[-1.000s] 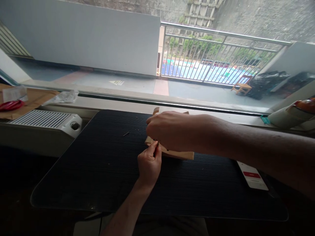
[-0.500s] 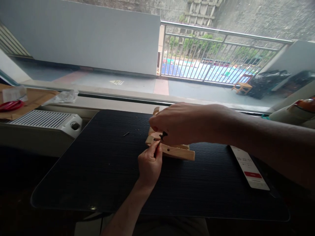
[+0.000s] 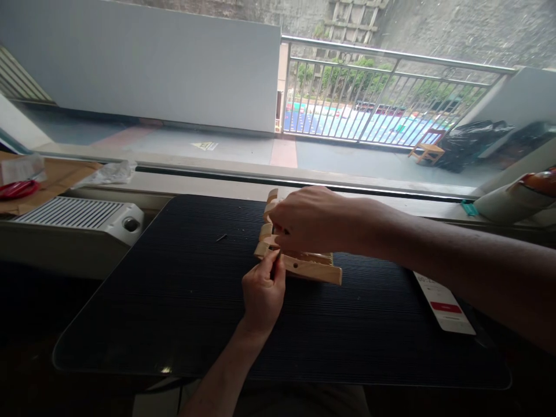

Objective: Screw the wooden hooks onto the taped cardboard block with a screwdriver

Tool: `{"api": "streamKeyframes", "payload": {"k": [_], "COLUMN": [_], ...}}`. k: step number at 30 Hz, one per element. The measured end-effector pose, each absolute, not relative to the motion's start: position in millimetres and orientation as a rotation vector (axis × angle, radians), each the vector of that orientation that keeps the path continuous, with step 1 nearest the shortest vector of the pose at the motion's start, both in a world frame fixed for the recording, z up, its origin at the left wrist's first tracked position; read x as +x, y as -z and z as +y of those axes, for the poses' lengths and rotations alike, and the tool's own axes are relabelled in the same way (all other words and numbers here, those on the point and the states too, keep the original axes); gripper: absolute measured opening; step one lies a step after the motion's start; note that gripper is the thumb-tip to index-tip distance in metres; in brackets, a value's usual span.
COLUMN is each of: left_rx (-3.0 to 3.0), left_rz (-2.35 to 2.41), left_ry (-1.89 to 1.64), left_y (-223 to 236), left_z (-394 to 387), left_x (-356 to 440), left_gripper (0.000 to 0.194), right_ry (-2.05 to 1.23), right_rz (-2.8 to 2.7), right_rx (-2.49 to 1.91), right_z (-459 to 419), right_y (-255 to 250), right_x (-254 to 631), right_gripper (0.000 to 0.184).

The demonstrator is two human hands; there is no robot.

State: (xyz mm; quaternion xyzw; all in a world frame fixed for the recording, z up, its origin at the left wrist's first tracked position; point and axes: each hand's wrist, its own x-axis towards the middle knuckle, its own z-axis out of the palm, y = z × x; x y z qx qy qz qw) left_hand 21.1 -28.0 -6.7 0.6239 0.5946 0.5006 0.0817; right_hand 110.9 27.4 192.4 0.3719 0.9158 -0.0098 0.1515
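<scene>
A pale wooden piece made of bars, with a round hole in the near bar and curved ends at the left, lies on the dark table. My left hand pinches thumb and finger together at its near left corner, around something thin and dark that is mostly hidden. My right hand is curled closed over the wooden piece and covers its middle. A bit of a small black tool shows beneath its fingers; the rest is hidden in the grip.
The dark table bears a small screw-like metal piece to the left and a phone at the right. A white radiator stands left of it. Cardboard with red-handled scissors lies at the far left, by the window.
My right hand has turned and shifted slightly left and down, so the black tool is now mostly covered. My left hand keeps its pinch almost in place.
</scene>
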Motion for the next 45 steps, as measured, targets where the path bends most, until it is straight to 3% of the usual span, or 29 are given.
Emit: {"api": "streamKeyframes", "payload": {"k": [10, 14, 25, 31, 36, 42, 45], "left_rx": [1.881, 1.850, 1.891, 1.907, 1.887, 1.871, 1.842], "left_rz": [1.760, 1.771, 1.741, 1.765, 1.760, 1.754, 1.742], "left_ry": [-1.509, -1.479, -1.532, -1.512, -1.476, -1.470, -1.466], "left_y": [4.5, 6.4, 6.3, 4.9, 1.3, 1.3, 2.9], "left_z": [-27.4, -27.2, -27.0, -27.0, -27.0, -26.8, -26.1], "left_x": [21.7, 20.9, 21.4, 21.6, 21.8, 21.6, 21.9], "left_gripper": [0.020, 0.020, 0.019, 0.018, 0.017, 0.021, 0.022], "right_ry": [0.092, 0.059, 0.096, 0.047, -0.007, -0.111, 0.001], "right_rz": [2.643, 2.612, 2.690, 2.537, 2.566, 2.535, 2.608], "right_rx": [0.969, 1.021, 0.904, 0.986, 1.002, 0.920, 0.971], "right_z": [16.1, 23.6, 19.1, 20.9, 17.3, 14.9, 27.1], "right_y": [-199.2, -190.0, -202.5, -197.6, -202.5, -198.8, -190.7], "right_x": [105.0, 109.0, 118.0, 98.0, 102.1, 102.9, 118.1], "right_gripper": [0.014, 0.006, 0.009, 0.018, 0.010, 0.015, 0.009]}}
